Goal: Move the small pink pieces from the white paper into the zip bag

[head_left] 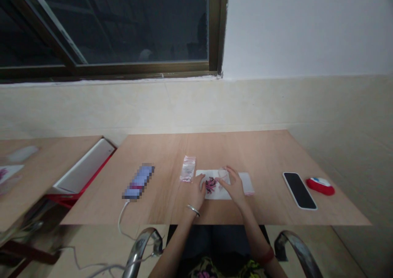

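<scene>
Pixelated slab (138,182), cable at near end. Clear bags (188,169), shiny, flat. Left hand (198,190): fingers loosely curved, released, beside small pieces (211,185), pink/purple and dark, loose clump on white sheet (216,195). Right hand (233,188) at clear round item (223,173), thin, see-through; can't tell if gripped. Far right: white-edged phone (300,190), red-and-white object (320,186).

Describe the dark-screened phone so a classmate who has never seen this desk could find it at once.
On the wooden desk, look well to the right of the person's right hand. The phone lies flat there, just left of a red-and-white object. Its black screen and white edge distinguish it from the blue-screened device across the desk.
</scene>
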`<state>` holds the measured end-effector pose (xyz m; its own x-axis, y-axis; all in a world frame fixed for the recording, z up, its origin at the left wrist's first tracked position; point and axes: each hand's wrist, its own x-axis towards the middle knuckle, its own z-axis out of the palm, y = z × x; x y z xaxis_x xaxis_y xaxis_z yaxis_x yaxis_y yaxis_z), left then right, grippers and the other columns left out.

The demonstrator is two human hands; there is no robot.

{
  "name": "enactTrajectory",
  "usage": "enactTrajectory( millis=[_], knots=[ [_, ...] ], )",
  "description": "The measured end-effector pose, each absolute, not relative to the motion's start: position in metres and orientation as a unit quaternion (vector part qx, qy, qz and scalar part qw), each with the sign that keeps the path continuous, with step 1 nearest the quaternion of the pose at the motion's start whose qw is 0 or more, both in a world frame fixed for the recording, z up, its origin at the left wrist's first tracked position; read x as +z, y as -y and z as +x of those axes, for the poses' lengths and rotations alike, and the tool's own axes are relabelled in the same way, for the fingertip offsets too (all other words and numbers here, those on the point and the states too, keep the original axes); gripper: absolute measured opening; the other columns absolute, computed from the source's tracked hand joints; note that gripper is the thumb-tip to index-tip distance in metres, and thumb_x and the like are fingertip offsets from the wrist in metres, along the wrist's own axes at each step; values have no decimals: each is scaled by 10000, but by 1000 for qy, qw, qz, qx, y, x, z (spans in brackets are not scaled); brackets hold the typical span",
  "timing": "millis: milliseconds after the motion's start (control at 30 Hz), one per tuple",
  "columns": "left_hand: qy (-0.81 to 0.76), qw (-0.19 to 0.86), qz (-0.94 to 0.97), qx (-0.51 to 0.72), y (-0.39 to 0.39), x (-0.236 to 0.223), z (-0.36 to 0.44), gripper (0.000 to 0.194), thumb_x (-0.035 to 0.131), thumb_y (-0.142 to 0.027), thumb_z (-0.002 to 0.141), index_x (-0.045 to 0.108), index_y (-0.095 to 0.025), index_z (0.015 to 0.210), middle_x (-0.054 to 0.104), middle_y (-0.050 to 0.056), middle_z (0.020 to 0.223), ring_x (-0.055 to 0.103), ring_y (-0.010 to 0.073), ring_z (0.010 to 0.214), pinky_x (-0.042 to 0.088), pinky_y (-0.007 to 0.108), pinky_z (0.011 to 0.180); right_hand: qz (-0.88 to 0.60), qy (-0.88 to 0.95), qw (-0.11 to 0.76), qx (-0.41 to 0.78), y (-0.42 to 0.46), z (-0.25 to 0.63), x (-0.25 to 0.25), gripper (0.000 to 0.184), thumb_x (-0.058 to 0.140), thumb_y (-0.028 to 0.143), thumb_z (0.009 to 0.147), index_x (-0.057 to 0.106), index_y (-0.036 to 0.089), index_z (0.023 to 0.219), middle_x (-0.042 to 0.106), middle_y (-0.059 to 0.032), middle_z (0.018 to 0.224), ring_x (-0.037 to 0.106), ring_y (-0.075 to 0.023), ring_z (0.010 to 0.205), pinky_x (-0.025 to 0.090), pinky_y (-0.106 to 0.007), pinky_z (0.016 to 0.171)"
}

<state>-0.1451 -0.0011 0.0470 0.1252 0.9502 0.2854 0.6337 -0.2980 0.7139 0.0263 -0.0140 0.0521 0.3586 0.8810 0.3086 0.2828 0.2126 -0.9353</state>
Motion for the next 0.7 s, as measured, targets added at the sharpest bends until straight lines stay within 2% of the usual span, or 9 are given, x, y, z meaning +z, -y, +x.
enactTrajectory(
  millis=[100, 167, 233, 333, 467, 567, 700],
  knots=[
    [-557, 192, 762, 268, 6, 11, -148, 403, 465, -123, 797, 551, -170, 1188, 528, 131, 1272, 469, 258, 1200, 371, 463, 998, -572, 511, 594, 245, 15, 28, 53, 504, 735, 379, 620, 609, 176, 1063, 558, -119, 1183, 503, -243, 1120, 379, -436, 986],
    [-553, 177, 778, 242, 10, -3, -149, 437, 428, -127, 827, 500, -197, 1252, 462, 114, 1343, 394, 256, 1265, 341, 478, 1013, -570, 510, 598, 240, 15, 29, 53, 508, 734, 384, 621, 605, 176, 1066, 557, -118, 1184, 506, -242, 1115, 380, -438, 984],
    [-544, 171, 787, 235, 13, -8, -151, 427, 396, -144, 858, 484, -219, 1269, 462, 92, 1347, 372, 241, 1282, 310, 480, 1030, -568, 510, 601, 238, 15, 30, 53, 510, 728, 390, 629, 599, 176, 1073, 554, -118, 1187, 504, -242, 1117, 379, -440, 985],
    [-527, 175, 797, 237, 12, -6, -154, 369, 395, -178, 878, 534, -232, 1217, 562, 67, 1249, 435, 229, 1233, 297, 472, 1031, -567, 512, 600, 237, 16, 31, 51, 505, 714, 394, 646, 593, 170, 1082, 546, -123, 1193, 498, -244, 1127, 377, -439, 987],
    [-524, 167, 792, 264, 9, 0, -155, 256, 453, -197, 865, 634, -227, 1043, 667, 57, 1051, 556, 230, 1064, 346, 444, 963, -572, 514, 595, 233, 15, 30, 48, 507, 713, 392, 650, 590, 162, 1084, 541, -131, 1199, 496, -248, 1131, 383, -439, 982],
    [-523, 169, 785, 287, 7, 1, -155, 190, 485, -207, 854, 659, -210, 930, 681, 51, 937, 597, 206, 924, 384, 405, 892, -574, 519, 591, 231, 14, 30, 46, 512, 716, 394, 648, 591, 158, 1085, 541, -134, 1202, 496, -247, 1132, 383, -434, 985],
    [-527, 190, 766, 316, 5, -4, -156, 170, 503, -228, 844, 660, -193, 900, 679, 48, 889, 603, 194, 863, 416, 380, 840, -578, 516, 591, 225, 13, 32, 43, 514, 716, 407, 642, 598, 163, 1079, 551, -130, 1192, 505, -251, 1123, 386, -437, 982]
  ],
)
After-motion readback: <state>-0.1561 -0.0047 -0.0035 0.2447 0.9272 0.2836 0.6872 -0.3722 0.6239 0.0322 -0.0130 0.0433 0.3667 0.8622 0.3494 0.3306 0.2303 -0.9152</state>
